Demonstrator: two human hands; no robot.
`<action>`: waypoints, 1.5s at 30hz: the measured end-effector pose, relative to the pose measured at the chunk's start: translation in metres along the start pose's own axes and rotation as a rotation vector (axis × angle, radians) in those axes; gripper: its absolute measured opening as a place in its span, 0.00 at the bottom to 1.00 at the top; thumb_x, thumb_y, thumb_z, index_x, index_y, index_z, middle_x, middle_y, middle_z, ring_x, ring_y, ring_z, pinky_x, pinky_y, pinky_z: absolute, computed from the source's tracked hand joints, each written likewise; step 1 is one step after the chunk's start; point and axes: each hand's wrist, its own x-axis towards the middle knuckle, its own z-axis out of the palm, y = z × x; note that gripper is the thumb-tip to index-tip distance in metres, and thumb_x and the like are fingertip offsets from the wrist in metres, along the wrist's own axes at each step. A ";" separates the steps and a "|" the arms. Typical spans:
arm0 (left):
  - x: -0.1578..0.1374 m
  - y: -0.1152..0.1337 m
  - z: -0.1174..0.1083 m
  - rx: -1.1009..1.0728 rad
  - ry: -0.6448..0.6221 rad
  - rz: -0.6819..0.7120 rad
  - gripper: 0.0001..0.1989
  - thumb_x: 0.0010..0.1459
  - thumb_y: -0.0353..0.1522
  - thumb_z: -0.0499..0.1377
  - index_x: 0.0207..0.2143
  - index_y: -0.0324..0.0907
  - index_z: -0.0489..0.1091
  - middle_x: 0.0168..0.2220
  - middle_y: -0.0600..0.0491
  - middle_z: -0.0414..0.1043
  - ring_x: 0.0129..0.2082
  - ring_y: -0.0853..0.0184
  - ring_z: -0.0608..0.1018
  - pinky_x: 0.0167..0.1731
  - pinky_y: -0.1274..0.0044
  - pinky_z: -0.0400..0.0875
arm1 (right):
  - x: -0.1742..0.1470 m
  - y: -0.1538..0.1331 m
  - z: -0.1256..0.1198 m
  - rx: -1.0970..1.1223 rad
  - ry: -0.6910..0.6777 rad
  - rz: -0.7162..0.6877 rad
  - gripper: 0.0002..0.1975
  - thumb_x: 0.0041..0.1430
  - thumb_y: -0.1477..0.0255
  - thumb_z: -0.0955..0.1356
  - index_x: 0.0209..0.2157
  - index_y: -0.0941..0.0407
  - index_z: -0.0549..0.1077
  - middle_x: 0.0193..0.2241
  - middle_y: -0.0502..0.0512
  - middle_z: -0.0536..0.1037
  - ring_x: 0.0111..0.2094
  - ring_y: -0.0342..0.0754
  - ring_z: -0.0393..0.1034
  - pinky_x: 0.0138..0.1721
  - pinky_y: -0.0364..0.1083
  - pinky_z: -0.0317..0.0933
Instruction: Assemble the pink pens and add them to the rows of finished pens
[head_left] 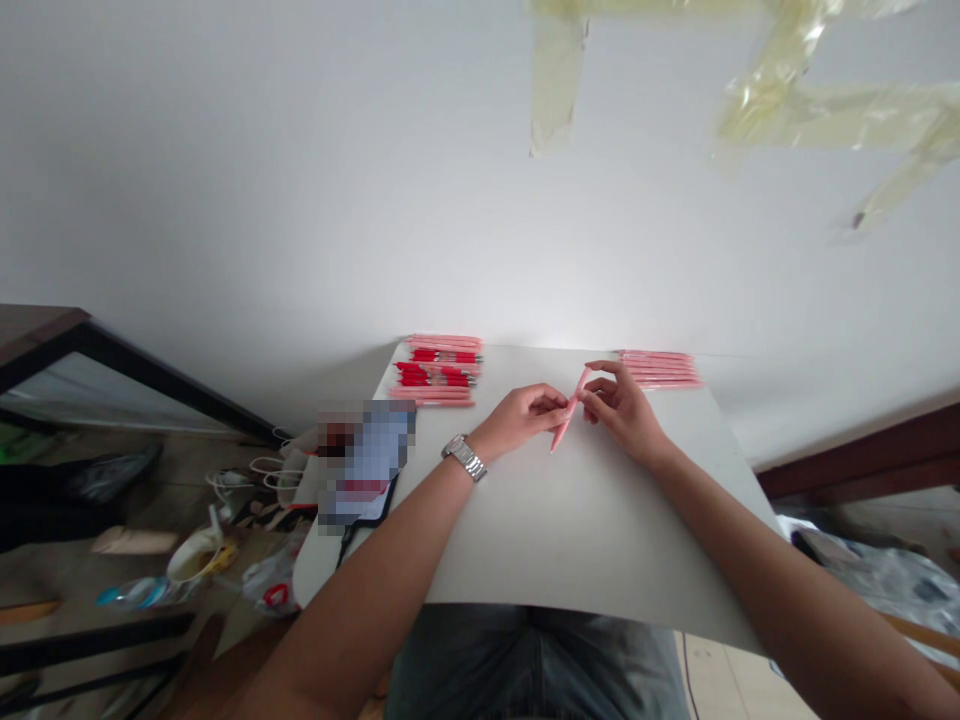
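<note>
A pink pen (562,432) is held tilted over the middle of the white table (592,530), its pointed end down toward me. My left hand (529,412), with a metal watch on the wrist, pinches the pen around its middle. Higher up on the same pen, my right hand (616,405) grips with thumb and fingers near the upper end. Behind my right hand lies a row of pink pens (660,370) side by side. To the left of my left hand, red pens (439,376) lie between groups of pink pens (435,396).
A blurred-out device (371,460) lies at the table's left edge, with a cable below it. The white wall (337,180) rises right behind the table, with yellowed tape (555,80) on it. On the left floor are a bottle (139,593) and a white container (196,555).
</note>
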 end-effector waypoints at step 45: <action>0.009 -0.016 -0.015 0.022 0.382 0.111 0.20 0.61 0.47 0.64 0.40 0.38 0.74 0.41 0.44 0.79 0.39 0.65 0.81 0.44 0.72 0.76 | 0.009 -0.005 -0.081 -1.239 0.319 -0.150 0.15 0.72 0.66 0.61 0.51 0.54 0.76 0.44 0.62 0.79 0.37 0.55 0.72 0.31 0.48 0.56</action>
